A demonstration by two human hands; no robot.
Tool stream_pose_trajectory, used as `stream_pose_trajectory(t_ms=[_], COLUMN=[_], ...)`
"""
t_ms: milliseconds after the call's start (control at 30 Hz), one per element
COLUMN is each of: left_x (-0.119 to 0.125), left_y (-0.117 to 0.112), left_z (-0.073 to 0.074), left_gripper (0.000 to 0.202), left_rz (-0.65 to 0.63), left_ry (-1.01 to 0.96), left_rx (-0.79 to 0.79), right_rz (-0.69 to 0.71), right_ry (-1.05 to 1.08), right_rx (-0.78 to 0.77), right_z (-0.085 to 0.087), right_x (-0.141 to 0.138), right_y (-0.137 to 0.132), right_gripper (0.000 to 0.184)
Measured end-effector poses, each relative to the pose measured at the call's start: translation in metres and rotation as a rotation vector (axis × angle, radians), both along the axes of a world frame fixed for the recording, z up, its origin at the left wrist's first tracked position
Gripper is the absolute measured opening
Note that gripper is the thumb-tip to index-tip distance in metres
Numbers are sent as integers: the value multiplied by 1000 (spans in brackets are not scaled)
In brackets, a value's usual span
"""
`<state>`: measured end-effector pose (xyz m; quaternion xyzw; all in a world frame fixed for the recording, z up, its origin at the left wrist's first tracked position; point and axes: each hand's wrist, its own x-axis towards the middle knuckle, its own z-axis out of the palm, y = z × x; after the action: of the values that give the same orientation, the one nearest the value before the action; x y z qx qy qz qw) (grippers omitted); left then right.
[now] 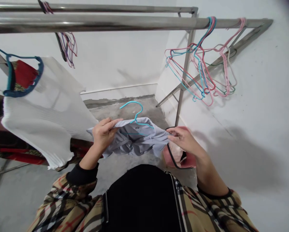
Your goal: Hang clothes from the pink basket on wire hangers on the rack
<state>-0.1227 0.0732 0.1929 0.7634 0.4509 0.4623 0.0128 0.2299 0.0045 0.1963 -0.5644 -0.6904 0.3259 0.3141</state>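
Observation:
A light grey-blue shirt point(146, 141) is stretched between my two hands above the floor. Inside its neck opening sits a turquoise hanger point(136, 117), its hook standing up free of the rail. My left hand point(104, 133) is closed on the shirt near its left shoulder, thumb and fingers pinching the cloth. My right hand point(184, 138) pinches the fabric at the right shoulder. Most of the hanger's arms are hidden inside the shirt.
Metal rails point(110, 23) cross overhead. Pink, blue and red hangers point(202, 71) hang at right, more hangers point(68, 48) at back left. A white ribbed top point(45, 109) hangs at left. Below my right hand stands a pink basin point(167, 161), beside the white wall point(260, 112).

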Motion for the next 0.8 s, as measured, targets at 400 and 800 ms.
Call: stream_pose_trajectory(t_ms=[400, 800], left_x=[-1, 44], left_y=[43, -13], left_z=[25, 43], left_gripper=[25, 60], left_rz=[104, -302], left_ry=[-118, -276], left_rx=[57, 60], right_rz=[266, 149], right_ry=[284, 446], right_rx=[-62, 333], right_z=[17, 88], right_x=[-48, -144], right_y=[3, 50], right_gripper=[29, 29])
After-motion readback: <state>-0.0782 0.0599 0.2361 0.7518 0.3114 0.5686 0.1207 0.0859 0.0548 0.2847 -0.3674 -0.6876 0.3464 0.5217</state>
